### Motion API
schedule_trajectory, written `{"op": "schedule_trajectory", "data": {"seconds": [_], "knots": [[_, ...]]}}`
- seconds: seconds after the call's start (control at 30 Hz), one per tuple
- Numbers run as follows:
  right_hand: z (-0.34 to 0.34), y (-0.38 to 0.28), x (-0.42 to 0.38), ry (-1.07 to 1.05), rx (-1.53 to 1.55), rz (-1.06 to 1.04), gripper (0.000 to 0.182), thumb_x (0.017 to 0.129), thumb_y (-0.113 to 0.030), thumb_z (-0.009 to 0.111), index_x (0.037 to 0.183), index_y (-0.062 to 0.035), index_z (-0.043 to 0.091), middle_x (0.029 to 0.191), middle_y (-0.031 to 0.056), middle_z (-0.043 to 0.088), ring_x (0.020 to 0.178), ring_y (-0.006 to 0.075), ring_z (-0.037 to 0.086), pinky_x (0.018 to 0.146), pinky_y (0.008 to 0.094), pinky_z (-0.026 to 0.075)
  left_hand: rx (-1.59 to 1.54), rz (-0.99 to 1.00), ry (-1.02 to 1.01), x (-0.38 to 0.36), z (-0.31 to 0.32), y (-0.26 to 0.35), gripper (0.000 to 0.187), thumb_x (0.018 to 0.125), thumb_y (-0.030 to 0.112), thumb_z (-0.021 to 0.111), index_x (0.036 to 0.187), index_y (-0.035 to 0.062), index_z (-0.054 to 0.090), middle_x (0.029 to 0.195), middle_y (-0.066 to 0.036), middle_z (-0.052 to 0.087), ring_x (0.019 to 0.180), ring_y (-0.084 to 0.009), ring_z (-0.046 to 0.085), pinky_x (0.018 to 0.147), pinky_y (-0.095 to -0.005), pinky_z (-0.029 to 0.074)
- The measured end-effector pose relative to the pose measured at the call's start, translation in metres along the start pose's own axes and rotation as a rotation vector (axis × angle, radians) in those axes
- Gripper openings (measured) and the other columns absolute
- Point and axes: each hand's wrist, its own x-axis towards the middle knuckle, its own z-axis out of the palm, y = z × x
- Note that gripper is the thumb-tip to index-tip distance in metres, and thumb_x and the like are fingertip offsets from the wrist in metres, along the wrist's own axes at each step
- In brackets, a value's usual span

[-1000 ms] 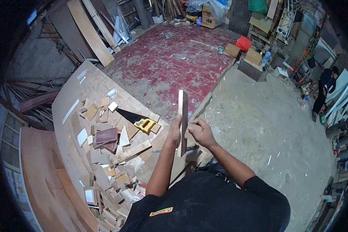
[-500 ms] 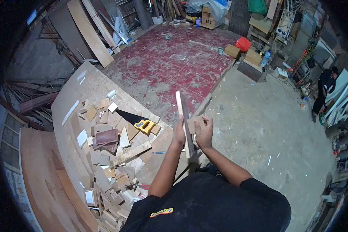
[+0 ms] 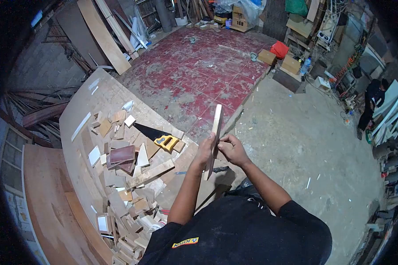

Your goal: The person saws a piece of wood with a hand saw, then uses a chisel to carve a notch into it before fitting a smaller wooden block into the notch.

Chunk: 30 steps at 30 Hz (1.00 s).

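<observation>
A narrow wooden board (image 3: 218, 117) stands on edge in front of my torso, its pale edge facing up. My left hand (image 3: 205, 151) is wrapped round its left side near the middle. On the board's right side, my right hand (image 3: 232, 150) is closed, with fingertips pinched close against the board; whatever they hold is hidden. To the left, a handsaw with a yellow handle (image 3: 166, 142) rests on the workbench (image 3: 132, 104) among wood offcuts. A blue pen-like item (image 3: 180, 172) lies near my left forearm.
Wood scraps (image 3: 121, 154) cover much of the bench. Ahead is a red tiled floor (image 3: 199, 66). Boxes (image 3: 290, 65) and a red bag (image 3: 279, 50) sit at the back right. Another person (image 3: 372, 104) is at the far right beside white strips.
The board has turned and shifted slightly right, showing more of its edge. The block-like piece at my right hand no longer shows, and my right fingers have drawn together near the board.
</observation>
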Motion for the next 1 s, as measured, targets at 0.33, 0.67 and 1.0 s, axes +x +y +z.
{"op": "schedule_trajectory", "data": {"seconds": [0.33, 0.67, 1.0], "knots": [[-0.022, -0.003, 0.039, 0.388, 0.077, -0.132, 0.017, 0.088, -0.013, 0.064, 0.099, -0.0014, 0.059, 0.095, 0.0057, 0.061, 0.093, 0.0123, 0.055, 0.084, 0.0279, 0.045, 0.115, 0.104, 0.040, -0.008, 0.017, -0.011, 0.047, 0.097, 0.050, 0.044, 0.100, 0.0064, 0.061, 0.078, 0.004, 0.049, 0.071, -0.0078, 0.042, 0.064, -0.0254, 0.037], [0.030, 0.024, -0.009, 0.584, -0.040, -0.153, 0.028, 0.091, -0.015, 0.061, 0.111, 0.0029, 0.052, 0.102, 0.0093, 0.056, 0.097, 0.0162, 0.054, 0.090, 0.0307, 0.043, -0.159, 0.109, 0.200, 0.030, 0.001, -0.031, 0.049, 0.097, 0.054, 0.039, 0.089, 0.0094, 0.057, 0.071, 0.002, 0.050, 0.066, -0.0114, 0.048, 0.062, -0.0288, 0.041], [0.004, 0.002, -0.008, 0.104, -0.026, -0.032, 0.018, 0.085, -0.012, 0.065, 0.098, -0.0006, 0.060, 0.088, 0.0055, 0.060, 0.089, 0.0137, 0.058, 0.083, 0.0297, 0.046, -0.096, 0.077, 0.099, -0.004, 0.006, -0.004, 0.047, 0.096, 0.051, 0.044, 0.104, 0.0066, 0.058, 0.085, 0.001, 0.049, 0.081, -0.0098, 0.046, 0.071, -0.0284, 0.039]]}}
